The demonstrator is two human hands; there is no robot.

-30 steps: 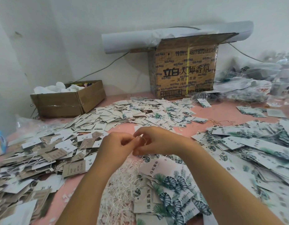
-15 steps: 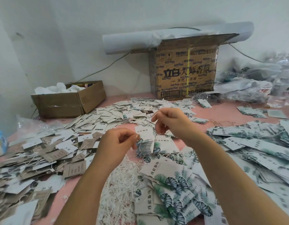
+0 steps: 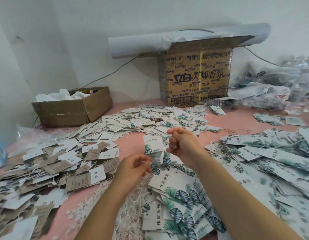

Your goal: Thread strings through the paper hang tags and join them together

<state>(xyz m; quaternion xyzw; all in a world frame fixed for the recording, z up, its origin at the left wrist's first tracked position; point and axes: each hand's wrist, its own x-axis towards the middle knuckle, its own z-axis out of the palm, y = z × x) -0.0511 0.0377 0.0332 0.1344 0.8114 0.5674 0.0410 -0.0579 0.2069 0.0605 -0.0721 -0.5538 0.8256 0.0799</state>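
Our hands have just drawn apart: the right hand [image 3: 181,144], lifted at centre frame, and the left hand [image 3: 134,168] below it each pinch the string [image 3: 144,160], and the leaf-print hang tags [image 3: 153,148] dangle between them, seemingly threaded but not yet tied. Loose strings [image 3: 131,210] and tag heaps [image 3: 271,153] crowd the pink table [image 3: 131,144] beneath.

a second ago both hands were pinched together low in front of the printed carton [image 3: 197,75]. since then they have parted: the right hand [image 3: 182,144] rose toward the carton and has now settled slightly back from it, while the left hand [image 3: 134,166] has sunk a little farther from the carton. a small stack of leaf-printed hang tags [image 3: 153,148], not lifted before, now hangs between them on the string [image 3: 145,160] each hand pinches, on the carton side of the left hand.
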